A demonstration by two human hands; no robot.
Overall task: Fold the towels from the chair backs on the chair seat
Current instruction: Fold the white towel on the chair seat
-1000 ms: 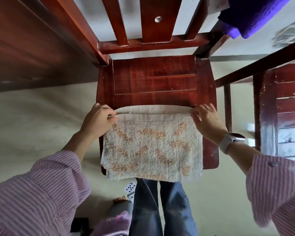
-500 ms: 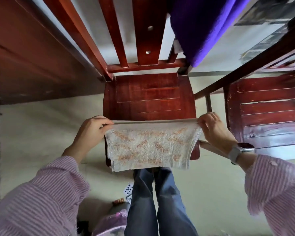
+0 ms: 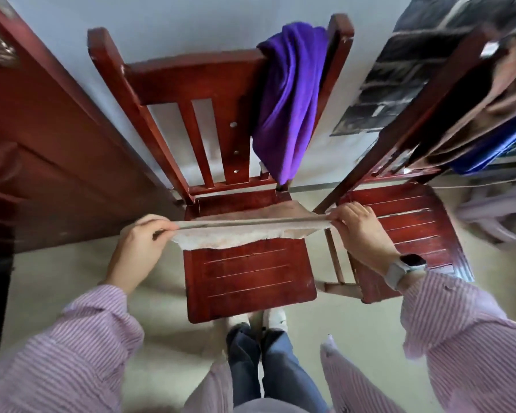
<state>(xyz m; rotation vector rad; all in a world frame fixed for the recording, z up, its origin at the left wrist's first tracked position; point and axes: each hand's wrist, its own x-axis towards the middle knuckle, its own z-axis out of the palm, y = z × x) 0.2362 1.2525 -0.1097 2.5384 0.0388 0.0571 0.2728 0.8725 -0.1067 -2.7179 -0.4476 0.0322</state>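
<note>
- Towel: beige, held taut in the air across the back half of the seat. It hangs edge-on to me, so I see mostly the top fold line and a thin strip of cloth below it.
- L hand pinches the left end, thumb and fingers curled tight on the edge. R hand pinches the right end the same way. Both are closed on cloth, nothing spare.
- Step, as I judge it: lay the towel down flat on the seat for the next fold. Seat front is bare wood, so there's room.
- To do it well: keep tension even btwn both hands so the layers don't slip apart. Lower both ends together and level.
- Let the hanging edge touch the wood first, then lay the rest toward the backrest or toward me, w/o dragging.
- Square the long edge to the seat front before letting go. Crooked now means crooked on every fold after.
- Risks: the R end reaches past the seat edge toward the 2nd chair, so I need to centre the towel leftward or it'll droop off.
- Purple towel is on the backrest, not yet folded. More cloth is on the 2nd chair's back, too blurred to say what.
</note>
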